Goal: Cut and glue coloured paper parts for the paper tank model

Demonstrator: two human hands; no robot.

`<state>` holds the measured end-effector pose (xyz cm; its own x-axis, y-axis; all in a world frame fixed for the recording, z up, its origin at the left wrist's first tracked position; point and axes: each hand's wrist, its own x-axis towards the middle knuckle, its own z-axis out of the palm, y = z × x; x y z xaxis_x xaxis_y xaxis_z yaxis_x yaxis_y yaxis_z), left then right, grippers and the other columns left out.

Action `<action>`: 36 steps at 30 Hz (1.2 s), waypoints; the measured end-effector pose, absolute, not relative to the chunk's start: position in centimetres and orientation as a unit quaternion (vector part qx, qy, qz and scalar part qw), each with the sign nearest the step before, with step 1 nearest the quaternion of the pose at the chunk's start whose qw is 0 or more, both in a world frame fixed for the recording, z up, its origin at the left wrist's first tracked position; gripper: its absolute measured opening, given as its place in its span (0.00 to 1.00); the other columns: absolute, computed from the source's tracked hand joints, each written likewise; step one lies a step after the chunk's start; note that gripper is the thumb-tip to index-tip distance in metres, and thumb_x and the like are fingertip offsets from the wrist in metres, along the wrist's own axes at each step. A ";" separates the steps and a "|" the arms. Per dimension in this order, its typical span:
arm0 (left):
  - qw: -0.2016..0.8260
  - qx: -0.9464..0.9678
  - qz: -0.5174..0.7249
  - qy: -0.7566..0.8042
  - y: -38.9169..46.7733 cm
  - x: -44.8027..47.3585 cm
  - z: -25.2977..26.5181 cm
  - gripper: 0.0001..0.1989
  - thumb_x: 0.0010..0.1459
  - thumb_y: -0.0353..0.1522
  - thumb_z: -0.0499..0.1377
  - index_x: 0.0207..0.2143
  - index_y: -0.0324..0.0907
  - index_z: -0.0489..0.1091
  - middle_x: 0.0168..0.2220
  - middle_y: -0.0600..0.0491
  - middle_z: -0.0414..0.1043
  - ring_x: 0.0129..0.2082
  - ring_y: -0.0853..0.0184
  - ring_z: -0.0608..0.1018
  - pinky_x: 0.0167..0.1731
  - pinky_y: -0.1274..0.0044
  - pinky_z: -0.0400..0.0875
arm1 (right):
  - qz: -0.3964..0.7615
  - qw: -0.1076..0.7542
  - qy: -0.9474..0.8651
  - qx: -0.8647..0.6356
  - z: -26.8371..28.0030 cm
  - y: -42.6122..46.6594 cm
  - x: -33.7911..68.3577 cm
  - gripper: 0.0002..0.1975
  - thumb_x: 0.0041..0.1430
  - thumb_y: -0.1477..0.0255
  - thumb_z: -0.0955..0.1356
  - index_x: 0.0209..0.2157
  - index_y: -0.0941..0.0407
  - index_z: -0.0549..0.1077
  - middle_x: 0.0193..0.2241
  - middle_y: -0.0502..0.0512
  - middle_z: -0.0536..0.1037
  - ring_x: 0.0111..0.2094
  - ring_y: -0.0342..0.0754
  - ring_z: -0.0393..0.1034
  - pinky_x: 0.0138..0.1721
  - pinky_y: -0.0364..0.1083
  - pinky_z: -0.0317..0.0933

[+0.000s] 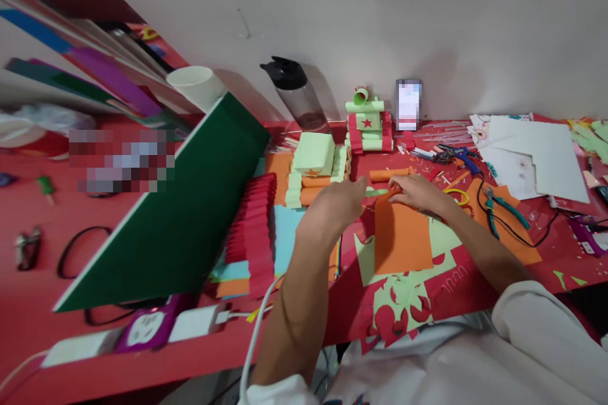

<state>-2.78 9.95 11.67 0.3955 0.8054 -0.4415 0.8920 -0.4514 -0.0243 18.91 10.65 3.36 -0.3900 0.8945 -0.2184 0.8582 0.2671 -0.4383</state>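
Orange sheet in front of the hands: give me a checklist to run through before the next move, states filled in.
1. Right hand at the orange sheet's far edge: ok.
2. Left hand's grip: cannot tell; blurred, fingertips unclear.
3. Orange sheet's near part uncovered by the hands: ok.
4. Area around the sheet free of scraps: not ok; cut light green paper lies along its near side.
5. Pliers apart from the sheet: ok, off to the right.
6. Paper model with the red star apart from both hands: ok, beyond them.

Soft indoor light, faint shadows on the wall (342, 12), blurred left edge
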 end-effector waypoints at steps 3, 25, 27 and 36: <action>0.100 0.828 -0.193 0.517 8.9 -3.3 10.4 0.20 0.69 0.23 0.44 0.57 0.35 0.66 0.47 0.37 0.80 0.49 0.47 0.83 0.44 0.65 0.74 | 0.183 0.089 -0.789 -0.579 4.1 9.5 20.8 0.20 0.70 0.63 0.70 0.58 0.57 0.72 0.51 0.65 0.81 0.50 0.57 0.75 0.47 0.48 0.61; 0.157 0.907 -0.015 0.390 6.4 -1.5 -1.1 0.17 0.76 0.42 0.49 0.48 0.41 0.71 0.50 0.45 0.75 0.50 0.55 0.78 0.41 0.68 0.72 | 0.131 -0.097 -0.877 -0.451 4.0 5.2 27.8 0.07 0.65 0.72 0.69 0.41 0.57 0.79 0.38 0.61 0.81 0.43 0.57 0.71 0.52 0.55 0.56; 0.160 0.907 -0.008 0.390 6.4 -1.6 -1.3 0.17 0.76 0.42 0.50 0.47 0.41 0.72 0.50 0.45 0.75 0.50 0.55 0.78 0.40 0.68 0.72 | 0.129 -0.106 -0.874 -0.456 5.0 5.0 28.0 0.06 0.64 0.72 0.70 0.41 0.57 0.79 0.38 0.61 0.81 0.43 0.57 0.71 0.52 0.54 0.56; 0.113 0.915 0.077 0.380 6.0 -2.2 -2.2 0.16 0.75 0.43 0.52 0.49 0.41 0.71 0.43 0.45 0.73 0.39 0.57 0.77 0.37 0.69 0.70 | 0.119 -0.150 -0.808 -0.558 7.3 3.2 30.8 0.05 0.64 0.72 0.68 0.35 0.55 0.77 0.35 0.57 0.81 0.37 0.54 0.72 0.40 0.49 0.52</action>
<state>-2.17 6.00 -2.19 0.7001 0.7120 0.0545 0.6775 -0.6864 0.2644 30.75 3.22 7.26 -0.3332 0.8655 -0.3740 0.9365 0.3499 -0.0245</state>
